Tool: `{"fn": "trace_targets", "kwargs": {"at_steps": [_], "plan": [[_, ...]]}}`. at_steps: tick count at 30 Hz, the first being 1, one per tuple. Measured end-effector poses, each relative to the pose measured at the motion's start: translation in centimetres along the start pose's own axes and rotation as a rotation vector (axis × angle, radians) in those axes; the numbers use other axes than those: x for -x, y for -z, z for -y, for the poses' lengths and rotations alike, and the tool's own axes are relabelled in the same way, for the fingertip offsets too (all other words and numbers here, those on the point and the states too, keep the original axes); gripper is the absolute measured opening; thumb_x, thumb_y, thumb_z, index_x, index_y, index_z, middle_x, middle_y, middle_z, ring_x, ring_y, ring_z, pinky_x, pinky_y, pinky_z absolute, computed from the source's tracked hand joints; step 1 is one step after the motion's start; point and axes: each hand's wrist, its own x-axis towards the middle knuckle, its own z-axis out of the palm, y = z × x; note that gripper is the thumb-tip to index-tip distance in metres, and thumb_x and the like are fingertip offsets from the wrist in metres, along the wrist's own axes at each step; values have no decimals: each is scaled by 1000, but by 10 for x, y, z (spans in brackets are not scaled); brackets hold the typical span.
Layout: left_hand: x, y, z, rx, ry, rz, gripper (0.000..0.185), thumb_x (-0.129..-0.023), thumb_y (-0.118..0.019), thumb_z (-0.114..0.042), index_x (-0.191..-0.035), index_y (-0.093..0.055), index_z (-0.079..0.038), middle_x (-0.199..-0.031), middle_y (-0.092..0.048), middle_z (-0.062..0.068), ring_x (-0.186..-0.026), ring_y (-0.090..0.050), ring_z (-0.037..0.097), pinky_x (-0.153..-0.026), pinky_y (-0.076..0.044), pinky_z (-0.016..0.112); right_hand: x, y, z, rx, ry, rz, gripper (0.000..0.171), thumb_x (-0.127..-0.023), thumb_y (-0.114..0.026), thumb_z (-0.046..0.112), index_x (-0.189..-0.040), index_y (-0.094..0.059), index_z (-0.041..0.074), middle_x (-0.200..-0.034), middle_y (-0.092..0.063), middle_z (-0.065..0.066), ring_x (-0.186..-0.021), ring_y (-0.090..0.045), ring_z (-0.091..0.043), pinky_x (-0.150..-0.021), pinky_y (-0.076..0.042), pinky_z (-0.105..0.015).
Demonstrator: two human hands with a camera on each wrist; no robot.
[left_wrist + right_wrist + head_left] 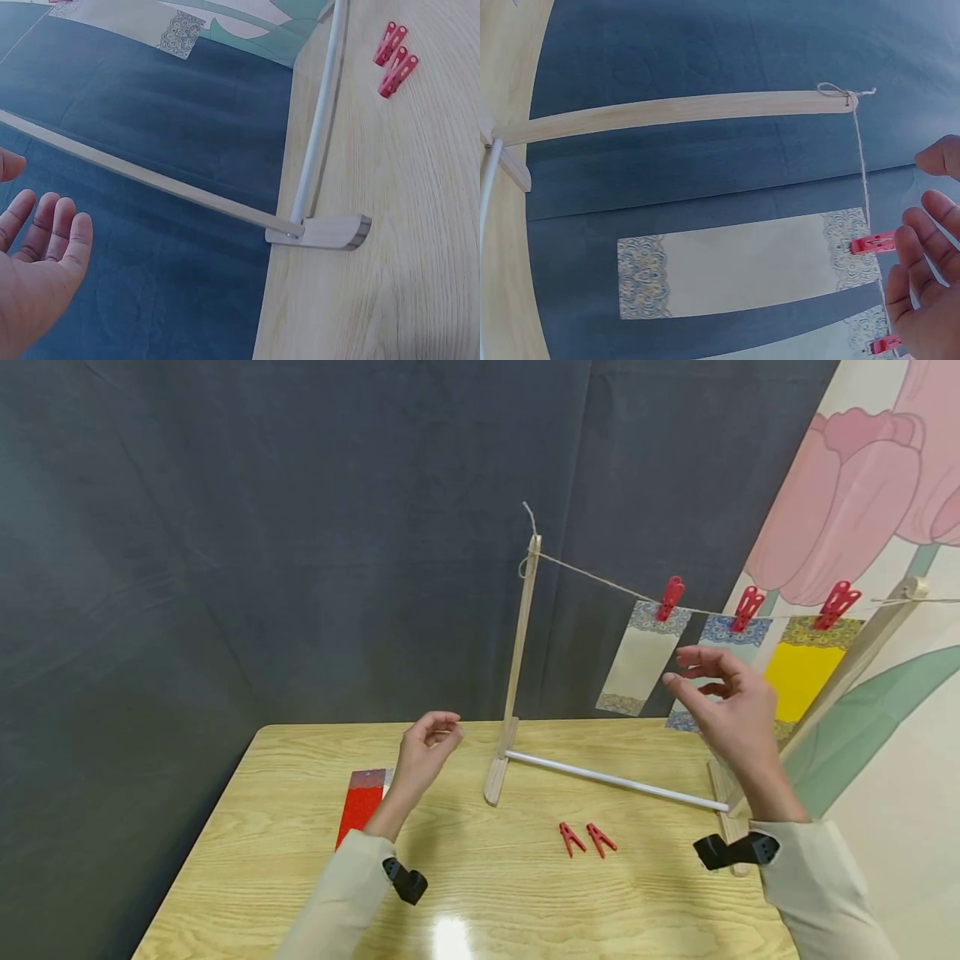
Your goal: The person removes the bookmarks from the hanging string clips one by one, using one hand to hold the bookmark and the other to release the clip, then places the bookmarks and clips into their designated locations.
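Observation:
My left hand [422, 758] hovers above the table, left of the wooden post, its fingers loosely bent around nothing. Below and behind it lies a red card [362, 808] with a patterned band, beside the edge of a whitish piece that the hand mostly hides. My right hand [738, 714] is raised in front of the hanging cards, thumb and fingers apart, holding nothing. Nearest to it are a cream card [643, 653] and a pale blue card [731, 631], partly covered by the hand. A yellow card [806, 672] hangs farther right. Red clothespins [671, 598] clip each card to the string [592, 576].
Two red clothespins [572, 839] lie on the wooden table [525, 893]. The string runs between a left post [522, 635] and a right post [862, 652], joined low by a white rod [615, 781]. A dark curtain [337, 543] hangs behind.

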Motion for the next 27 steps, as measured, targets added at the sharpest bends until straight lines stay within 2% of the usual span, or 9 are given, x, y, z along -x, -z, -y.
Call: {"fn": "trace_targets", "kwargs": {"at_steps": [3,11,21,27], "plan": [[2,-5,-15,8,5,1,20,-90,-65,3,-108,-62,11,-103,-63,23,-90,-60,21,-77,-50,22,-5,2,2,-7,9,0,31,-84,-75,5,-113,-67,-1,-102,-65,10,-86,-58,-2,-70,-44,-12],[-3,-17,-16,42,17,21,21,-91,-65,1,-109,-62,11,-106,-61,27,-93,-60,28,-77,-50,21,-18,7,8,-25,76,12,32,-81,-76,-1,-111,-67,-2,-104,-67,1,-86,-59,-6,-70,-45,-13],[-11,-31,-15,45,-27,32,20,-91,-64,1,-109,-62,10,-103,-62,24,-93,-60,30,-79,-49,22,-35,10,12,-27,109,20,33,-81,-75,-2,-113,-66,-4,-101,-65,15,-88,-59,-6,-71,-44,-14],[-14,-39,-17,38,-35,25,20,-91,-65,0,-108,-63,9,-100,-64,19,-91,-60,23,-79,-49,23,-43,13,12,-30,123,21,34,-81,-73,-3,-113,-65,-5,-101,-64,14,-88,-58,-5,-72,-43,-15]]}}
